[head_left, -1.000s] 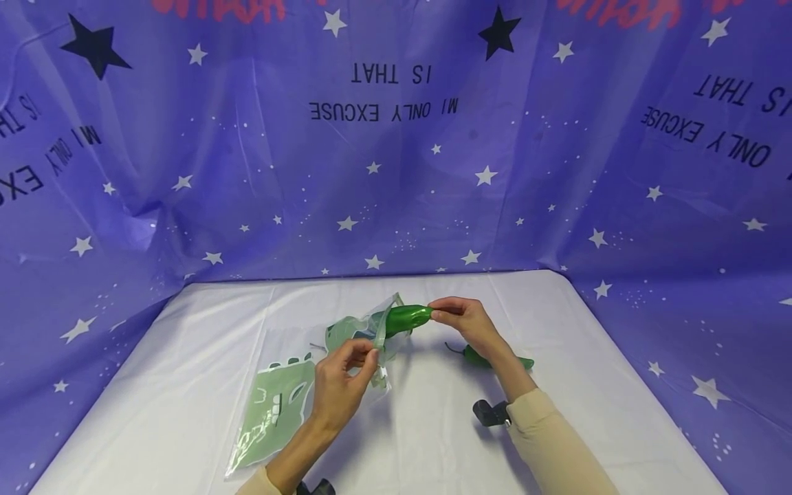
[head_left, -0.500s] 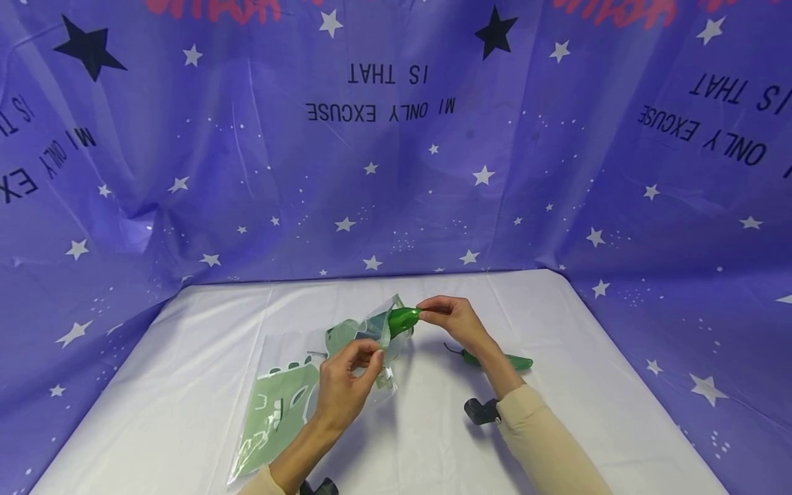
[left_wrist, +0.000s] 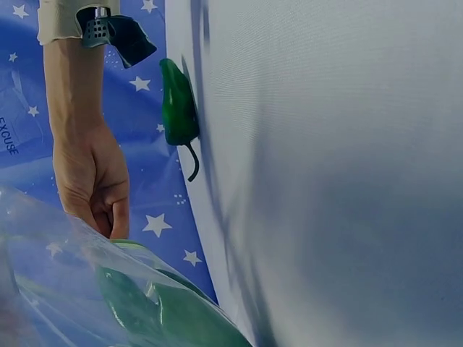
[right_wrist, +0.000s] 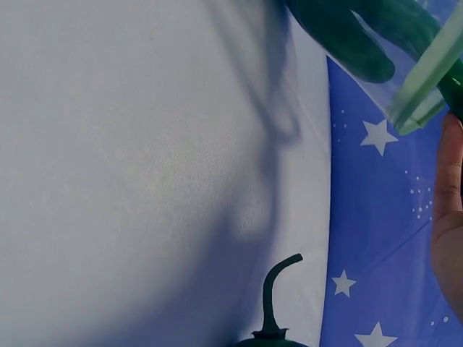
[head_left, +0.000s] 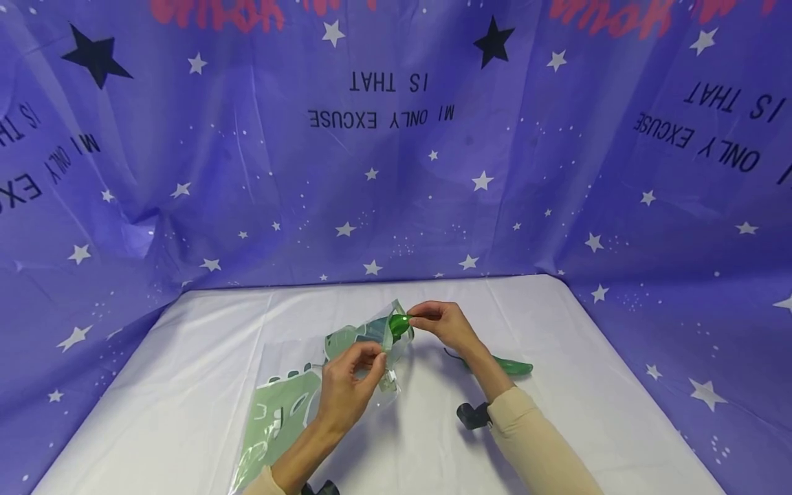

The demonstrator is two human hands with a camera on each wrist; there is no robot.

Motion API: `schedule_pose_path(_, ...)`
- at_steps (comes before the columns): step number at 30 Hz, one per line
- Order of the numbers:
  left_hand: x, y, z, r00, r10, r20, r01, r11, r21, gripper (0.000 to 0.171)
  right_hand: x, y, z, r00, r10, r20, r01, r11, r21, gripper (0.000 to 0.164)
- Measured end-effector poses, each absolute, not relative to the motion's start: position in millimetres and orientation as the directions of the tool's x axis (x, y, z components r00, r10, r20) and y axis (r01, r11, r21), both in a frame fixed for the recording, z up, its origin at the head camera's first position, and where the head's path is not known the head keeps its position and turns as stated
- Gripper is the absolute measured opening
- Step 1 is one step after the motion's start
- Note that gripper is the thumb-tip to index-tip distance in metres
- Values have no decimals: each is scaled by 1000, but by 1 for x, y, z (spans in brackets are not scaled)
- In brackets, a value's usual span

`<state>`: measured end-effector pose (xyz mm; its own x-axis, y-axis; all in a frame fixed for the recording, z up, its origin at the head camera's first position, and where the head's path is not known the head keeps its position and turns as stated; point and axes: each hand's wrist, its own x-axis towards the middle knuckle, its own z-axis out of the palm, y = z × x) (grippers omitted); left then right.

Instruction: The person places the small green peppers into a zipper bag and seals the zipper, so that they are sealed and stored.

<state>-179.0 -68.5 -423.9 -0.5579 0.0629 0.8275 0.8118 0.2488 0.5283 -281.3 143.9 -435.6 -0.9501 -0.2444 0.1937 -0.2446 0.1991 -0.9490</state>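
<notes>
A clear zip bag with a green cartoon print (head_left: 281, 405) is held with its mouth towards the right. My left hand (head_left: 346, 385) pinches the rim of that mouth. At the opening, my right hand (head_left: 447, 326) pinches the tip of a green pepper (head_left: 399, 324), most of which lies inside the bag. Through the plastic, the right wrist view shows another green pepper (right_wrist: 347, 43) beside it. A separate green pepper (head_left: 515, 367) with a curved stem lies on the table, partly hidden behind my right forearm in the head view.
A white cloth covers the table (head_left: 588, 412). Behind and at both sides hangs a purple-blue curtain (head_left: 396, 192) with stars and lettering. A black wrist mount (head_left: 473, 416) sticks out from the right sleeve.
My right hand has moved left, pushing the green pepper deeper into the bag, so less of it shows outside. My left hand stays at the rim, shifted only slightly.
</notes>
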Motion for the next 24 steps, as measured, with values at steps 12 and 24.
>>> schedule_pose_path(12, -159, -67, -393, -534, 72, 842, 829, 239, 505, 21, -280, 134, -440, -943, -278, 182, -260, 276, -926, 19)
schedule_pose_path(24, -161, -69, -393, -517, 77, 852, 841, 228, 490, 22, -282, 131, -444, -931, -315, 184, -293, 347, -891, 16)
